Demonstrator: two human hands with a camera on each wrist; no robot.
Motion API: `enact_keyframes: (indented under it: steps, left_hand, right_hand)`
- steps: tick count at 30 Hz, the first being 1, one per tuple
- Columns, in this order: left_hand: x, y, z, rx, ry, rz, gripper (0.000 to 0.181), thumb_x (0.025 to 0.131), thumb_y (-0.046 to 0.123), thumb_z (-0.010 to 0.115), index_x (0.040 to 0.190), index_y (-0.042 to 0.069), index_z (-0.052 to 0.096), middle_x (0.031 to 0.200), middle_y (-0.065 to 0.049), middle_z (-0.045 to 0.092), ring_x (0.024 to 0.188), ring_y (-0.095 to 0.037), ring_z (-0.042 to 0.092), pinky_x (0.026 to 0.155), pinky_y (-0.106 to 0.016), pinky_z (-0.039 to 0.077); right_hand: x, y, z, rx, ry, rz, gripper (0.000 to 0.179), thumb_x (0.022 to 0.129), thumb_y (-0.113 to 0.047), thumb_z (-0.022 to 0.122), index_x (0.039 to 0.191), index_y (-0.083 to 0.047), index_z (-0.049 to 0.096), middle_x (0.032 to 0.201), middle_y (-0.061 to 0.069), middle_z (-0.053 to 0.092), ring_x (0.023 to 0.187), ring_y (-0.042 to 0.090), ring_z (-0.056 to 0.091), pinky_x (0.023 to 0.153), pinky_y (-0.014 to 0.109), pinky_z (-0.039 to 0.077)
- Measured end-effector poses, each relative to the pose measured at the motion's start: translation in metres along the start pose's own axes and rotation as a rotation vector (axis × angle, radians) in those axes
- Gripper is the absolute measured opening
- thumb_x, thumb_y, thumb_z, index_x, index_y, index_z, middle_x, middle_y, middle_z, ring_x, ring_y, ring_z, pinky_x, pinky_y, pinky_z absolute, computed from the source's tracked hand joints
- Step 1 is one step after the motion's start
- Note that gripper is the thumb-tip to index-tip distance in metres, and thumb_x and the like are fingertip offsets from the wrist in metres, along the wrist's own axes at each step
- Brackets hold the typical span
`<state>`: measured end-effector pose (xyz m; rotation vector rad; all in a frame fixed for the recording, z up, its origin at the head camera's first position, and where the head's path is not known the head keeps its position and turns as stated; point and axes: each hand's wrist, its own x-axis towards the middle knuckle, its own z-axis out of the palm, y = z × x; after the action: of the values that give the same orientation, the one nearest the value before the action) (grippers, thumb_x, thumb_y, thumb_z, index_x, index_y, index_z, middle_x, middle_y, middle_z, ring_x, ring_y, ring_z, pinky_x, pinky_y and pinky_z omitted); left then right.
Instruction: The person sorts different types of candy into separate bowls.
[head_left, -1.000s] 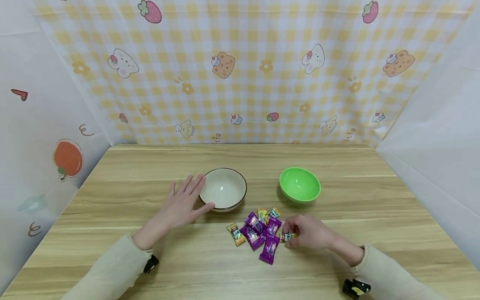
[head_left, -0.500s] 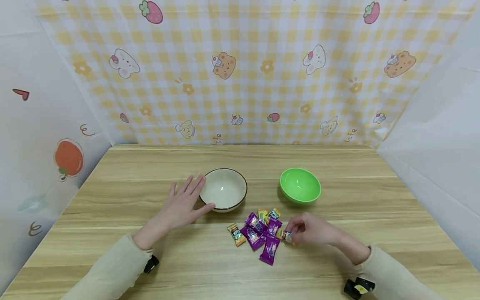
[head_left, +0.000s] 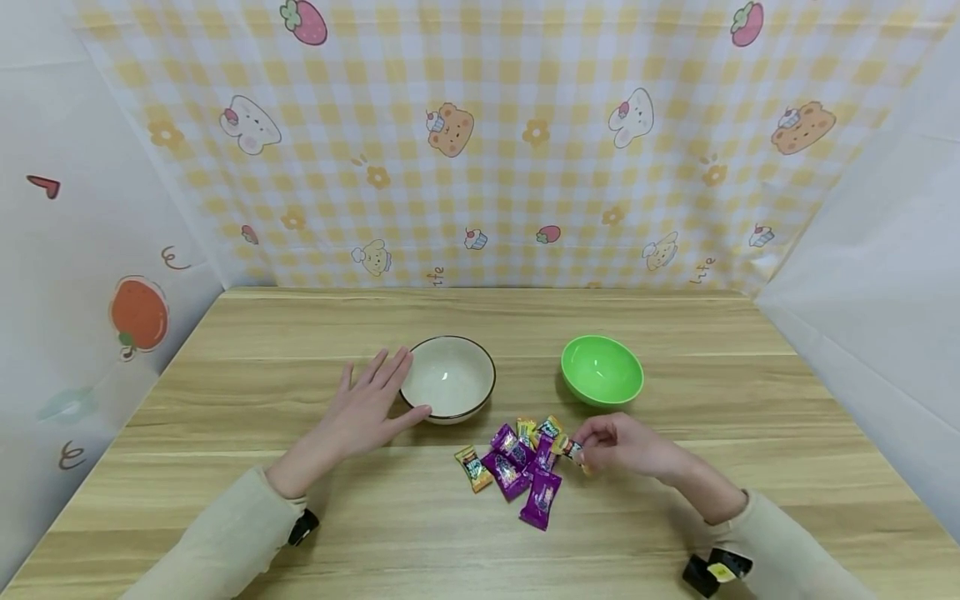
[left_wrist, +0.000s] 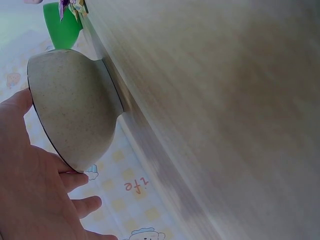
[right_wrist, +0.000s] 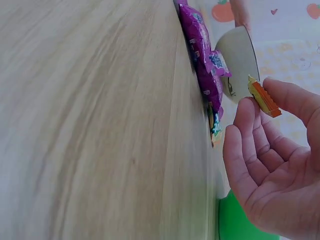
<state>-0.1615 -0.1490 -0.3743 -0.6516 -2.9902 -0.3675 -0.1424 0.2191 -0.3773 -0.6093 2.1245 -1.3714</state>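
My right hand (head_left: 630, 448) pinches a small yellow-and-orange wrapped candy (right_wrist: 265, 97) between thumb and fingertips, lifted just off the table at the right side of the candy pile. Spread out, my left hand (head_left: 362, 417) touches the left rim of a cream bowl (head_left: 447, 379) with a dark edge; its fingers (left_wrist: 75, 181) are straight in the left wrist view. Several purple candies (head_left: 540, 500) lie heaped in front of the bowl. Among them are a few yellow ones, with one yellow candy (head_left: 473, 468) at the pile's left. Neither bowl shows anything inside.
A green bowl (head_left: 602, 372) stands right of the cream bowl, just beyond my right hand. The wooden table (head_left: 420, 550) ends at the back against a checked curtain (head_left: 495, 167), with white sheets (head_left: 885, 225) on both sides.
My right hand has picked the yellow candy up from the table and moved it slightly up and away from me. My left hand has stayed on the cream bowl's rim.
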Motion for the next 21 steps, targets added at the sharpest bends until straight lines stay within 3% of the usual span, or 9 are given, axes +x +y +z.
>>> enact_keyframes:
  steps: [9, 21]
  left_hand:
    - [0.0, 0.0, -0.001, 0.003, 0.002, -0.003, 0.087, 0.08, 0.069, 0.032, 0.141, 0.008, 0.018, 0.145, -0.005, 0.014, 0.131, -0.026, 0.006, 0.097, -0.056, -0.003]
    - [0.0, 0.001, -0.002, 0.004, 0.001, -0.001, 0.087, 0.08, 0.068, 0.033, 0.141, 0.008, 0.018, 0.145, -0.006, 0.015, 0.131, -0.027, 0.007, 0.097, -0.057, -0.001]
  right_hand:
    - [0.015, -0.003, 0.007, 0.049, 0.059, 0.04, 0.022, 0.084, -0.008, 0.057, 0.099, 0.007, 0.055, 0.082, 0.012, 0.06, 0.074, 0.023, 0.059, 0.068, 0.034, 0.049]
    - [0.037, -0.021, 0.016, 0.102, 0.099, 0.017, 0.025, 0.084, -0.009, 0.059, 0.101, 0.009, 0.055, 0.081, 0.01, 0.059, 0.075, 0.021, 0.058, 0.071, 0.034, 0.049]
